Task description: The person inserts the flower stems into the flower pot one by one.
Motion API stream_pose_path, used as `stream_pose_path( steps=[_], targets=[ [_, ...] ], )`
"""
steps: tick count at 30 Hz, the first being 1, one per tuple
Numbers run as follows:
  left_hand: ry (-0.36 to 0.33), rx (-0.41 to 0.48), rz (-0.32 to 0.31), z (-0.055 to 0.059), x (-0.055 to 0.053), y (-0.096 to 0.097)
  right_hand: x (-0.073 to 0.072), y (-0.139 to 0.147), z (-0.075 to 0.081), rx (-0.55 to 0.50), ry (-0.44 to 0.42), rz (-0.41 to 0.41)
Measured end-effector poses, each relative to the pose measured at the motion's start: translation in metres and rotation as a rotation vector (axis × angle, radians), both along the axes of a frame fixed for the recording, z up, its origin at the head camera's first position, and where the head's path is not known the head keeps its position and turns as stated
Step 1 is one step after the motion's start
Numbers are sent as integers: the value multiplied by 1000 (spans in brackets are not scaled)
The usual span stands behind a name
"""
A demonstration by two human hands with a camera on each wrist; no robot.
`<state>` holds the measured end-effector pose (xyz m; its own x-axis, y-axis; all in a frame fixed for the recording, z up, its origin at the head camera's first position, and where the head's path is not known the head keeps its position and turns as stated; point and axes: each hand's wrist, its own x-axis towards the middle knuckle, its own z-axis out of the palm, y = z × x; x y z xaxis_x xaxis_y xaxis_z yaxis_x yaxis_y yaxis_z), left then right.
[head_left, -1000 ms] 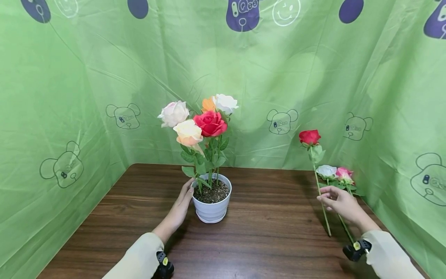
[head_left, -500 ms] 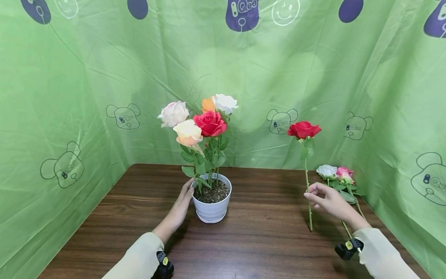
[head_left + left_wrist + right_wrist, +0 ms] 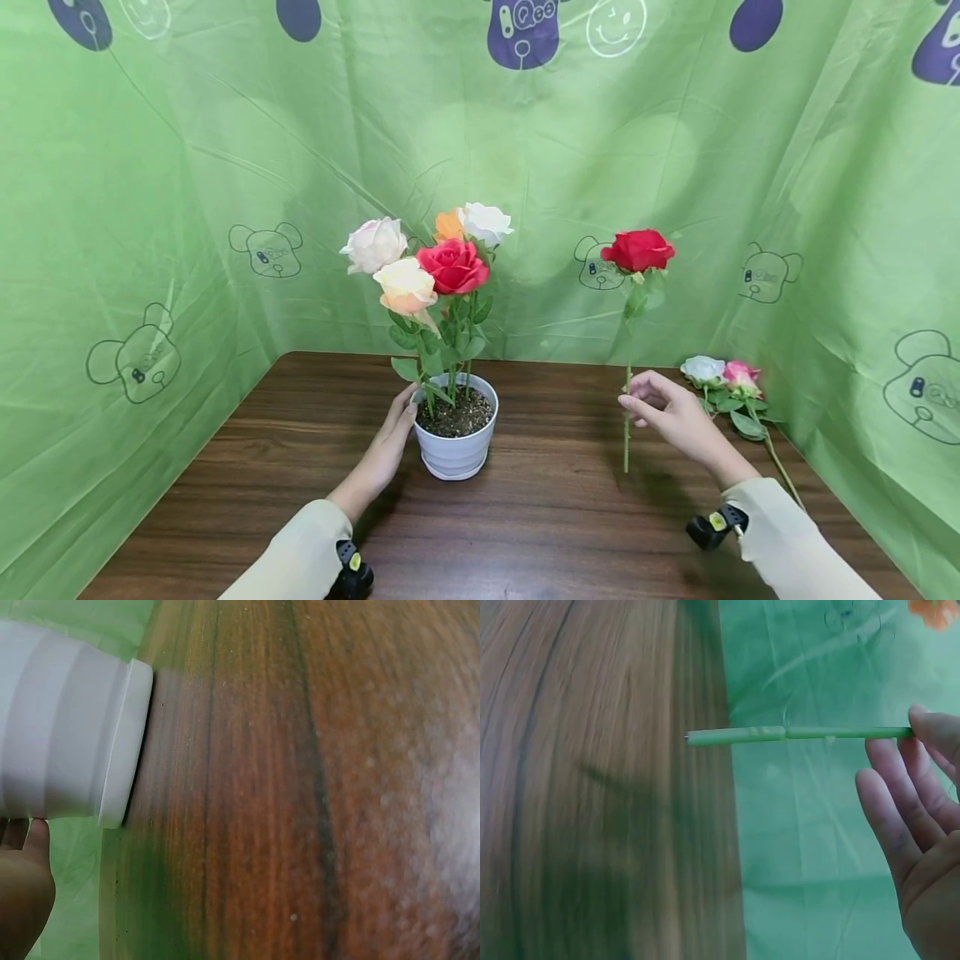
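Observation:
A red rose (image 3: 637, 251) stands upright in the air right of centre, its stem pinched between the thumb and fingers of my right hand (image 3: 672, 422). In the right wrist view the bare lower stem (image 3: 757, 735) sticks out past the fingertips, above the table. My left hand (image 3: 386, 443) rests against the left side of a white flowerpot (image 3: 456, 454), its fingers fairly straight and touching the wall. Soil (image 3: 459, 417) fills the pot. Several roses stand in it: a red one (image 3: 453, 267), a cream one (image 3: 405, 286), white ones and an orange one (image 3: 448, 225).
On the table's right side lie a white rose (image 3: 703, 368) and a pink rose (image 3: 742, 376), stems toward the front. The wooden table (image 3: 525, 533) is backed by a green printed cloth (image 3: 540, 167) on the visible sides.
My right hand has carried the red rose leftward and up, away from the lying roses, and the stem has turned from leaning to upright. The left hand and pot have stayed put.

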<state>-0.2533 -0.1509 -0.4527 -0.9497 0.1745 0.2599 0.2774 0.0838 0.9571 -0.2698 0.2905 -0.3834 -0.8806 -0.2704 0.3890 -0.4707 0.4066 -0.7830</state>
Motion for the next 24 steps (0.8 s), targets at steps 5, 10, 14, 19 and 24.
stream_pose_path(
  steps=[5, 10, 14, 19, 24],
  targets=[
    [5, 2, 0, 0, 0, 0, -2, -21, 10, -43, 47, 33],
    [6, 5, -2, 0, 0, 0, -3, -44, 18, -74, 77, 53],
    [6, 7, -6, 0, 1, 0, 7, -66, 32, -94, 83, 65],
    [4, 5, 0, 0, 1, 0, 17, -91, 47, -111, 88, 85],
    [-2, 3, 2, 0, 0, 0, 19, -112, 52, -148, 113, 130]
  ],
)
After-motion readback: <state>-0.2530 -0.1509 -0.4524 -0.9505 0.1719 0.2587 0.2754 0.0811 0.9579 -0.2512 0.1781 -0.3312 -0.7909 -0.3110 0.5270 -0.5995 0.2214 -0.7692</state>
